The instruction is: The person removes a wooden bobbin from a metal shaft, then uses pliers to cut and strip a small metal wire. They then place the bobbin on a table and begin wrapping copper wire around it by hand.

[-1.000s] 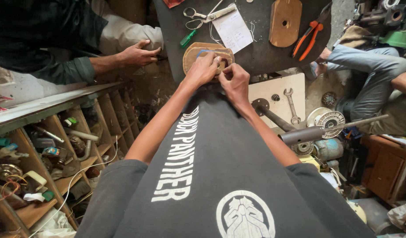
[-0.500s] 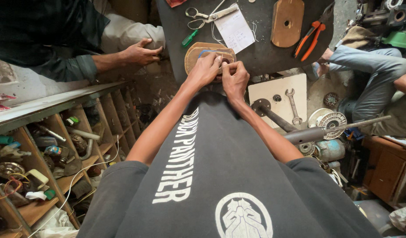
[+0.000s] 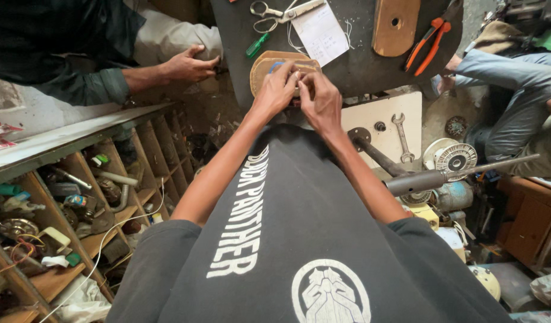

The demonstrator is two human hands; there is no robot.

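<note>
From the head view we see our left hand (image 3: 277,91) and right hand (image 3: 321,100) brought together at the near edge of the round dark table (image 3: 359,72), both resting on a flat oval wooden block (image 3: 264,61) with a strip of blue showing on its top. The fingers of both hands are curled and pinched over something small at the block's near side; what sits in each grip is hidden by the fingers, so we cannot tell what they grasp. The block lies on the table just in front of us, near its left edge. Just beyond it lies a green-handled screwdriver (image 3: 258,44), then a pair of steel scissors (image 3: 264,15) and a white sheet of paper (image 3: 317,31). Farther right on the table sit a second flat wooden block with a hole in it (image 3: 395,25) and orange-handled pliers (image 3: 429,42). Below the table, a cream-coloured board (image 3: 386,116) carries a steel open-ended spanner (image 3: 402,136). At the left, another person's hand (image 3: 188,64) in a dark sleeve reaches toward the table's edge, and wooden shelves (image 3: 78,203) hold assorted parts and wires.
</note>
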